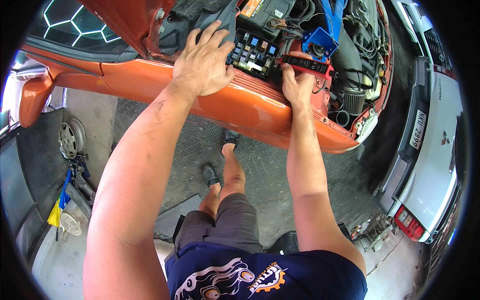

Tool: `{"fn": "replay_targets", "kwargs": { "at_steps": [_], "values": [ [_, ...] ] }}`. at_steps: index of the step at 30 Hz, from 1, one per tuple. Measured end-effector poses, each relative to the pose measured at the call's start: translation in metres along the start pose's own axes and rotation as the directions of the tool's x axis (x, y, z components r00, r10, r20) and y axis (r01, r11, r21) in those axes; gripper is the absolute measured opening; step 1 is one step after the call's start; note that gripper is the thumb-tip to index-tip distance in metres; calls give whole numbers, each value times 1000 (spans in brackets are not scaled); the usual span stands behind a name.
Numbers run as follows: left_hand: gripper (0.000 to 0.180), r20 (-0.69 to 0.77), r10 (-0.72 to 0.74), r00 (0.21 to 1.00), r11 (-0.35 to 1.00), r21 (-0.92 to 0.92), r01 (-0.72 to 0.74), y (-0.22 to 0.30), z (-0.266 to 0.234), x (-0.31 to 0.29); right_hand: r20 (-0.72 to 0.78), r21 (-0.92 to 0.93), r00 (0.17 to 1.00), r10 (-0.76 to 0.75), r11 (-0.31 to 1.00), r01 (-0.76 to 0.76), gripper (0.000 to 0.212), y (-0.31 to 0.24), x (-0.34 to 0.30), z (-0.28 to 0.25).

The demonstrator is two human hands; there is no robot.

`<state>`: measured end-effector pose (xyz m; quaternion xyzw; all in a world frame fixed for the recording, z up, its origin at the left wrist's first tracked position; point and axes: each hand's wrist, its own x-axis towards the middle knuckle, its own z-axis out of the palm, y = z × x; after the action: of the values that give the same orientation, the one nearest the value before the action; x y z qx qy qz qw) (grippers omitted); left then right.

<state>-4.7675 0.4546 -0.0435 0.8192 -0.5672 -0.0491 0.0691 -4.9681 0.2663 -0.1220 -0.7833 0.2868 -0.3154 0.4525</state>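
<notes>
My left hand [204, 65] rests on the edge of the orange car's fender [240, 107], its fingers spread toward the cowl and nothing held in them. Just right of it lies an uncovered fuse box [256, 52] with blue, white and other small fuses and relays. My right hand [298, 86] is closed around a red and black oblong piece [311, 65] at the engine bay's near side, right of the fuse box. Its exact kind I cannot make out, and some fingers are hidden beneath it.
A battery [265, 15] sits behind the fuse box, with a blue metal brace [327, 30] to its right. A cone air filter [354, 102] stands at the right of the bay. The raised orange hood [125, 20] is at upper left; a silver vehicle [437, 150] is parked right.
</notes>
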Motion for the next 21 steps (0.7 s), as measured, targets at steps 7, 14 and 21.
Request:
{"fn": "replay_targets", "kwargs": {
  "at_steps": [7,14,21],
  "values": [
    [51,-40,4,999,1000,-12,-4,0,2,0,-26,22,999,24,999,-23,30,5,0,1],
    [52,-27,-3,1000,1000,-12,2,3,2,2,-71,1,997,-34,999,34,30,13,1,-3],
    [53,3,-22,1000,1000,-5,22,1,0,0,-16,34,999,40,999,-40,29,-18,-1,2]
  ]
}}
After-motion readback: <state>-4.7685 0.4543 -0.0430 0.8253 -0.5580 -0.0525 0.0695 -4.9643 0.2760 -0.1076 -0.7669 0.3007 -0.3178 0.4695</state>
